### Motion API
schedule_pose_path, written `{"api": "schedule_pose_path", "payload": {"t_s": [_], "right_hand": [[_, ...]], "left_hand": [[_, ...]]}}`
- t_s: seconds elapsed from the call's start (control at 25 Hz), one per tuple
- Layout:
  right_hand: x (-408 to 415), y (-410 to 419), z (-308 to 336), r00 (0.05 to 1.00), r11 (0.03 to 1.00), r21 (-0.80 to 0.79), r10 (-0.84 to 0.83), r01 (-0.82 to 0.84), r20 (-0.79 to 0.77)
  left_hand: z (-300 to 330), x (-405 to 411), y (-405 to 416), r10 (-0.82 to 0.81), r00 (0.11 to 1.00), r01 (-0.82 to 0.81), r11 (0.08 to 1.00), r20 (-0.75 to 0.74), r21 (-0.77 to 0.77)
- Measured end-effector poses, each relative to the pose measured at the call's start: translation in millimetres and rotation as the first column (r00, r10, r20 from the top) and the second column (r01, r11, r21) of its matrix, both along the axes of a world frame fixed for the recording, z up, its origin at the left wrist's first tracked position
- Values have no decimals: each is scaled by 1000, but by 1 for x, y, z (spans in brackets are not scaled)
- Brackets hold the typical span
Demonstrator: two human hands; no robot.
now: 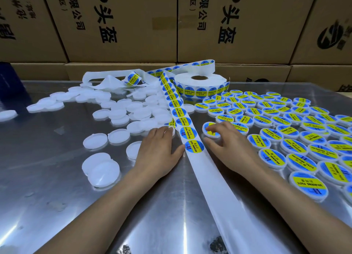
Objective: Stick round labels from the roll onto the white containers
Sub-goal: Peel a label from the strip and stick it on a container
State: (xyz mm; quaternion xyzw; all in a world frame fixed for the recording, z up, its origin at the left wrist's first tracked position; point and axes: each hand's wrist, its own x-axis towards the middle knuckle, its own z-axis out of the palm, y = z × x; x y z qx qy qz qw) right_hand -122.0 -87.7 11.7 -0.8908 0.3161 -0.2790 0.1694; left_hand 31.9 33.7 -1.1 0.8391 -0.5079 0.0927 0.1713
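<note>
My left hand (158, 152) lies flat on the metal table, its fingertips touching a white container (173, 131) beside the label strip (187, 132). The strip runs from the label roll (200, 82) toward me and carries round blue-and-yellow labels; below the last label it is bare backing paper (219, 192). My right hand (228, 147) rests its fingers on top of a labelled container (206, 124), with the thumb at its near rim. Plain white containers (118, 112) lie scattered to the left. Labelled containers (285, 124) fill the right.
Used backing paper (106, 78) lies heaped at the back left. A dark blue object (11, 90) stands at the far left. Cardboard boxes (123, 25) form a wall behind the table. The reflective table top (57, 206) stretches toward me.
</note>
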Motion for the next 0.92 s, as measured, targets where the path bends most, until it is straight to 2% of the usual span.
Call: {"api": "schedule_pose_path", "payload": {"t_s": [0.12,0.2,0.28,0.36,0.4,0.52,0.6,0.72,0.84,0.92], "right_hand": [[2,-1,-5,980,999,-26,40,-46,-193],[1,-4,-8,947,999,-42,-36,24,-319],[-1,-9,-10,915,992,-55,-126,113,-382],[-1,-11,-10,917,988,-59,-156,144,-367],[-1,-11,-9,933,993,-47,-117,108,-341],[2,-8,-6,953,987,75,159,-144,-258],[3,-5,-6,939,964,138,256,-229,-229],[3,-6,-7,949,960,142,262,-239,-176],[4,-6,-6,957,965,95,254,-243,-137],[4,-4,-5,964,969,74,244,-237,-104]], "left_hand": [[5,2,1,38,999,-38,998,7,58],[7,3,2,29,999,-29,999,-21,19],[9,3,3,23,998,-25,999,-56,-31],[8,2,4,20,998,-23,999,-53,-48],[7,2,5,19,999,-21,999,-38,-45],[3,1,3,-17,999,14,996,-40,-83],[2,-1,1,-134,986,118,982,-97,-149],[2,-8,-2,-321,939,305,943,-122,-134],[3,-10,-2,-352,929,344,935,-113,-85],[5,-8,-1,-350,930,339,935,-111,-107]]}}
